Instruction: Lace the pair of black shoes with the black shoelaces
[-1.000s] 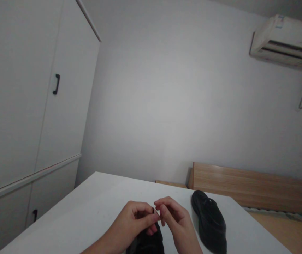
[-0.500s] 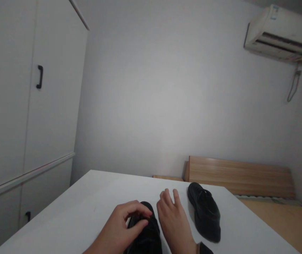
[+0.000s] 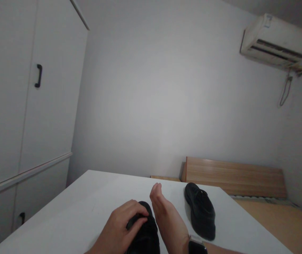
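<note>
A black shoe lies on the white table right in front of me, its toe pointing away and its near end cut off by the picture's lower edge. My left hand is closed over its upper from the left, thumb and fingertips together at the lacing area. Any lace between the fingertips is too dark to make out. Just right of this shoe, my right hand is turned edge-on with its fingers stretched out, and nothing shows in it. A second black shoe stands farther right on the table.
The white table reaches toward a plain wall. To the left rises a white cabinet with dark handles. Beyond the table's right side are a wooden headboard and a bed base. A watch is on my right wrist.
My right hand has rolled from back-up with spread fingers to edge-on with fingers together, and its watch has come into view. The left thumb and fingers have lowered closer onto the shoe.
</note>
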{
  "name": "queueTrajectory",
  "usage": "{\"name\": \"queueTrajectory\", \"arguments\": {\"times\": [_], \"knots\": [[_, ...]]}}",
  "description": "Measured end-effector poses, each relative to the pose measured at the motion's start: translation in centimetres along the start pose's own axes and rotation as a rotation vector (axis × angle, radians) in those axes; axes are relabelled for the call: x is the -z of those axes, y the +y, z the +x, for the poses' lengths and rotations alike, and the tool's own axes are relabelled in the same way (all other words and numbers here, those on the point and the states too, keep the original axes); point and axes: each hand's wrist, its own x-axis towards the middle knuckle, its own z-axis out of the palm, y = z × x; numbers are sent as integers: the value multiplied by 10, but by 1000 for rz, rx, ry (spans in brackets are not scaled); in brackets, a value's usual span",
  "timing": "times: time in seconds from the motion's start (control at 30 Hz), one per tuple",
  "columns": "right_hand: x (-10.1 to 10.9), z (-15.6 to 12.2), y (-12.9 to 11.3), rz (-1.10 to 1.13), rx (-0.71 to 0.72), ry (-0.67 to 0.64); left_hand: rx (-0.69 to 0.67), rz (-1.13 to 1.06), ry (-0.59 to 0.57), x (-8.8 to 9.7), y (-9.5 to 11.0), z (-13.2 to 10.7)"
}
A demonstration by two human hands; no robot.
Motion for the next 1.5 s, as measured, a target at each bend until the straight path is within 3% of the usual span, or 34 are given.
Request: {"name": "queueTrajectory", "arguments": {"times": [0.07, 0.13, 0.4, 0.5, 0.6, 0.67, 0.77, 0.83, 0.93, 1.07, 1.17, 1.3, 1.5], "knots": [[5, 1, 6, -292, 180, -46, -35, 16, 5, 0, 1, 0], [7, 2, 9, -431, 262, -67, -58, 28, 10, -1, 3, -1], [10, -3, 3, -388, 120, -49, -36, 45, -5, -1, 6, -1], [12, -7, 1, 15, -29, -46, -20, 41, -20, -1, 5, -2], [11, -7, 3, 588, -162, 65, -14, 34, -21, -2, 5, -3], [12, -6, 11, 850, -194, 136, -4, 22, -13, -2, 4, -2], [14, -5, 32, 1086, -229, 39, 36, -11, 12, -3, 3, -2], [13, -7, 42, 1339, -346, -14, 46, -11, 25, -3, 1, -2], [5, -11, 41, 1923, -474, 10, -30, 66, 39, -3, -4, -3], [-9, -13, 21, 2505, -429, -30, -234, 220, 15, 0, -7, -3], [-13, -13, 10, 2722, -420, -74, -357, 298, -26, 2, -4, -1], [-12, -15, 7, 2875, -517, -92, -433, 345, -13, 3, 2, 3], [-13, -20, 3, 2914, -603, -72, -453, 511, 162, 7, 3, 4]]}}
